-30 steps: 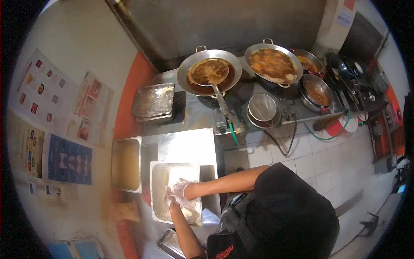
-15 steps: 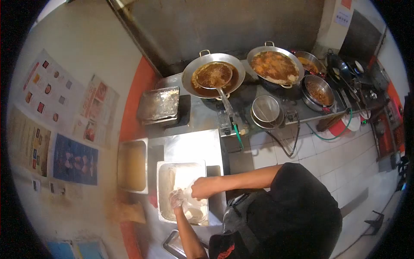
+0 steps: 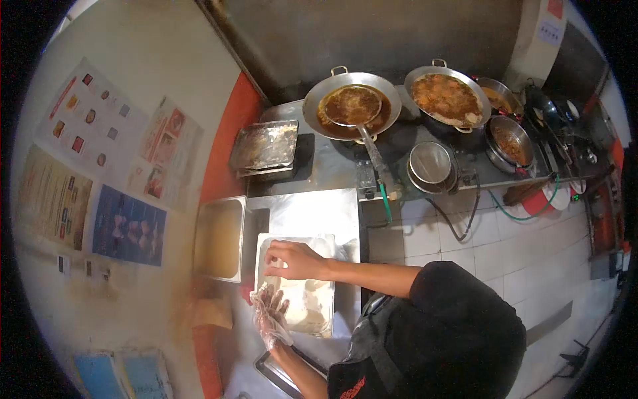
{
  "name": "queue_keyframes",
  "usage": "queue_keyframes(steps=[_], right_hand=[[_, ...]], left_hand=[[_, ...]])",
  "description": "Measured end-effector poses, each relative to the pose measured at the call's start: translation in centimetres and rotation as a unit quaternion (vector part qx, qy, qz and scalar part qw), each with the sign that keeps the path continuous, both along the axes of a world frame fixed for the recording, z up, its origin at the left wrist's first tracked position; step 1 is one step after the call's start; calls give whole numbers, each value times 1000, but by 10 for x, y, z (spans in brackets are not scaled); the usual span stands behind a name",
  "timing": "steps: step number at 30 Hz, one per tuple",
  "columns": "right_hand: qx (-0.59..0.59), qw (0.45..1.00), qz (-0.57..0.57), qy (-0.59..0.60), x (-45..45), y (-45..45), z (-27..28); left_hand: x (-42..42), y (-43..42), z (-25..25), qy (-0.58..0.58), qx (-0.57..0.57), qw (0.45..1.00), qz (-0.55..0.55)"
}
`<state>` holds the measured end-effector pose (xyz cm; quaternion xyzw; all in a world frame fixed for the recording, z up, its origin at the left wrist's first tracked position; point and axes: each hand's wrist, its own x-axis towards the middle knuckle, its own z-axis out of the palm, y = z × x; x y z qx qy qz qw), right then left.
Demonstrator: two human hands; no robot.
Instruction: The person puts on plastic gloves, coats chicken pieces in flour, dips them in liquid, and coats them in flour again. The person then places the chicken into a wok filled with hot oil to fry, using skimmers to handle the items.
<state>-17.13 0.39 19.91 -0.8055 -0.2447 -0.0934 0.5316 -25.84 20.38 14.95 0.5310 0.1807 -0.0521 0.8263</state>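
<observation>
My left hand [image 3: 271,316], in a clear plastic glove dusted with white powder, is over the left edge of a metal pan [image 3: 260,243], its fingers spread. The pan holds white powder [image 3: 307,302] that looks like flour. My bare right hand [image 3: 296,259] is above the far left part of the pan. Its fingers are curved, with a gap between them and the thumb, and nothing can be seen in it. Left of the pan stands a deep metal container [image 3: 242,233] of yellowish liquid.
On the stove a wok [image 3: 318,90] holds brown oil and a strainer [image 3: 352,106]; a second wok [image 3: 415,83] holds frying food. A sieve [image 3: 430,162] sits at the stove's front edge. Metal trays [image 3: 266,146] are stacked by the wall; another tray [image 3: 292,366] lies near me.
My right hand has let go of the clear plastic at my left hand and moved up and left. My left hand has opened and shifted towards the pan's near left edge. The view has shifted slightly.
</observation>
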Motion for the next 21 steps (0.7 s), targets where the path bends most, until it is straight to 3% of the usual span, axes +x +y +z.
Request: queue_keyframes(steps=[1, 3, 4, 5, 7, 9, 12, 14, 17, 19, 21], right_hand=[[0, 1000, 4, 1, 1, 9, -13], [-49, 996, 5, 76, 9, 27, -50], [-93, 983, 64, 147, 15, 27, -57], [-91, 983, 69, 145, 19, 27, -63], [-19, 953, 221, 206, 25, 28, -70], [26, 963, 200, 181, 26, 35, -78], [54, 964, 149, 213, 25, 37, -81], [53, 909, 215, 352, 16, 32, -60], [-30, 947, 186, 261, 24, 34, -79], [-49, 951, 169, 255, 33, 36, -96], [-12, 980, 78, 181, 36, 42, -111]], left_hand=[[-3, -3, 7, 1, 0, 1000, 4], [-8, -7, 23, -12, -138, 990, -36], [-12, -11, 30, -15, -136, 990, -31], [-16, -16, 37, -39, -177, 983, -40], [-18, -11, 36, -65, -216, 973, -49], [-20, -2, 15, -14, -292, 956, -19], [-27, -2, 7, -32, -326, 944, -22], [-28, -2, 2, -39, -347, 937, -15], [-28, -1, -2, -17, -420, 908, 2], [-29, -4, -3, -13, -394, 919, 2], [-33, -8, 2, -42, -337, 940, -16]])
